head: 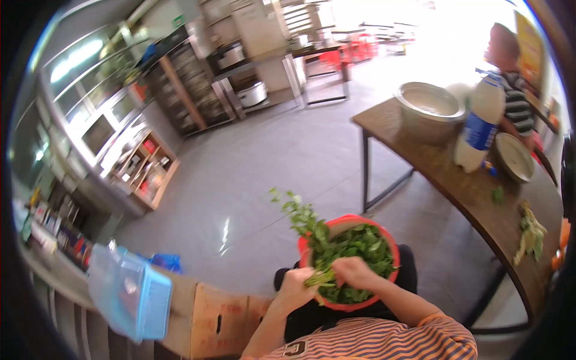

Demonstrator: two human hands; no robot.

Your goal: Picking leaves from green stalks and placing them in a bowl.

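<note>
A red plastic basin full of green leaves rests on my lap. Over its left side, my left hand is closed around the stems of a bunch of leafy greens; the leafy tops point up and away, past the basin's far left rim. My right hand is just right of the stems, above the loose leaves, with its fingers bent together. Whether a leaf or stem is between those fingers cannot be made out.
On the wooden table at right stand a metal pot, a large plastic bottle, a bowl and wilted greens. A person is beyond it. At lower left are a light-blue plastic container and a cardboard box.
</note>
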